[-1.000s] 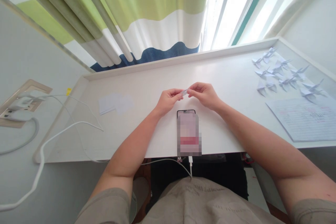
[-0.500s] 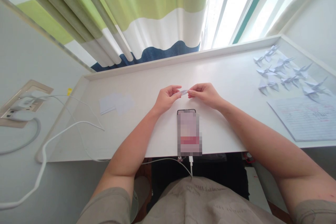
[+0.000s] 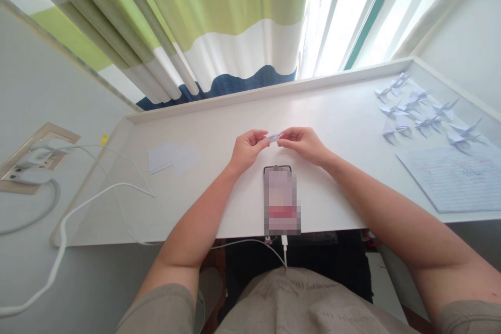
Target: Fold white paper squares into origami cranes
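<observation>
A small folded white paper (image 3: 274,138) is held between my two hands, above the white desk (image 3: 219,120). My left hand (image 3: 250,148) pinches its left end between thumb and fingers. At the right end, my right hand (image 3: 300,142) grips the paper with thumb and fingertips. The paper's exact shape is too small to make out. Just below my hands lies a phone (image 3: 281,198) with a blurred screen and a white cable plugged into its lower end.
Several folded paper cranes (image 3: 428,115) stand at the right back, with a lined written sheet (image 3: 454,177) in front of them. Flat white paper sheets (image 3: 172,159) lie at left. White cables (image 3: 62,235) run from a wall socket (image 3: 35,159). A raised rim (image 3: 235,98) borders the desk's back.
The fingers of my right hand have shifted slightly around the paper, and more of it shows between my hands. The whole view has moved a little.
</observation>
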Available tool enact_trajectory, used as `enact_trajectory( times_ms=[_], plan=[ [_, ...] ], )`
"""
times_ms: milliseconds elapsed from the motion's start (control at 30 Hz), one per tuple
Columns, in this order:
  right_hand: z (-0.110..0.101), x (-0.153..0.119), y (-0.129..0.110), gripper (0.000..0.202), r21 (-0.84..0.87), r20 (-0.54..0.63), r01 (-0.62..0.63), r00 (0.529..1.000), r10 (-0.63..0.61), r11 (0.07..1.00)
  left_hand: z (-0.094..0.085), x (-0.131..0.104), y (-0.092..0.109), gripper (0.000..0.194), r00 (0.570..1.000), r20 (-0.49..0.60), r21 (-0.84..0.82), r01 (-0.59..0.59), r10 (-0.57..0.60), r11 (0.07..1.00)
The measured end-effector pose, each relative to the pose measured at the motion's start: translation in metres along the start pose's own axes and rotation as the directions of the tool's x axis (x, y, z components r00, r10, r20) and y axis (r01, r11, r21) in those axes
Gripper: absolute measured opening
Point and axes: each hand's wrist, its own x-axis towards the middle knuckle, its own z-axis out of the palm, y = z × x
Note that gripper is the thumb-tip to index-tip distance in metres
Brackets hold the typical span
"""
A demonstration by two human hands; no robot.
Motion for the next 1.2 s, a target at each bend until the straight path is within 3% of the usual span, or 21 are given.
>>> enact_trajectory(
  times_ms=[467,733,833,967,1200],
  plan=[
    [0.003,-0.001,0.001,0.042,0.022,-0.041,0.052,0.998,-0.051,0.998,0.007,-0.005,0.011,0.037,0.996,-0.004,-0.039,0.087,-0.087,0.995],
    [0.006,-0.001,-0.002,0.042,0.102,-0.094,0.089,0.992,-0.080,0.991,0.008,-0.005,0.012,0.043,0.983,0.033,-0.152,0.185,-0.182,0.971],
    [0.005,-0.001,-0.004,0.043,0.111,-0.089,0.083,0.993,-0.073,0.990,0.007,-0.005,0.015,0.039,0.961,0.074,-0.217,0.276,-0.266,0.936],
    [0.003,-0.002,-0.006,0.039,0.101,-0.071,0.068,0.996,-0.061,0.993,0.003,-0.003,0.021,0.027,0.898,0.151,-0.272,0.440,-0.413,0.856],
    [0.004,-0.003,-0.008,0.030,0.108,-0.051,0.044,0.998,-0.038,0.993,0.001,-0.003,0.026,0.024,0.875,0.174,-0.296,0.484,-0.452,0.823]
  ],
)
